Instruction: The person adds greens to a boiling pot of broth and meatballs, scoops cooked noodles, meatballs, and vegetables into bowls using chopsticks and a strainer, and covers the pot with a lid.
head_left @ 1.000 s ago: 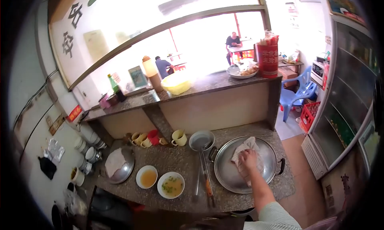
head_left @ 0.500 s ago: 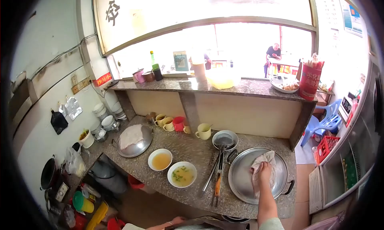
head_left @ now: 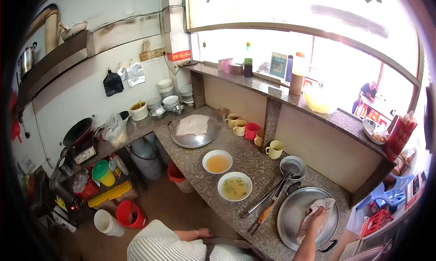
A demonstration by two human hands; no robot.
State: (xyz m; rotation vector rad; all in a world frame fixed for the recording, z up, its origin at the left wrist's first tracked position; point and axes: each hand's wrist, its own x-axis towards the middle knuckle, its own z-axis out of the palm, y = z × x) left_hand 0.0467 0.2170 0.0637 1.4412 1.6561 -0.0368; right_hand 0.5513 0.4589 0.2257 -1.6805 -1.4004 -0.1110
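My right hand (head_left: 319, 217) is closed on a crumpled pale cloth (head_left: 312, 221) lying on a large round metal lid (head_left: 286, 224) with dark side handles. My left hand (head_left: 205, 233) hangs low by my waist, below the counter edge, touching nothing I can see. Its fingers are too small to make out. Left of the lid, tongs with a wooden grip (head_left: 268, 211) and a long-handled strainer (head_left: 293, 169) rest with their heads over a metal bowl (head_left: 301, 161). Nearby stand a white bowl of broth with green bits (head_left: 235, 186) and another bowl of plain broth (head_left: 217, 162).
A second metal lid (head_left: 204, 139) with a folded cloth (head_left: 193, 125) sits at the counter's far corner. Several mugs (head_left: 240, 128) line the back wall. A sauce bottle (head_left: 297, 74) stands on the raised ledge. Buckets (head_left: 131, 214) stand on the floor at left.
My view has swung left, so the counter sits further right and more of the left wall and floor shows. My right hand stays on the cloth over the lid.
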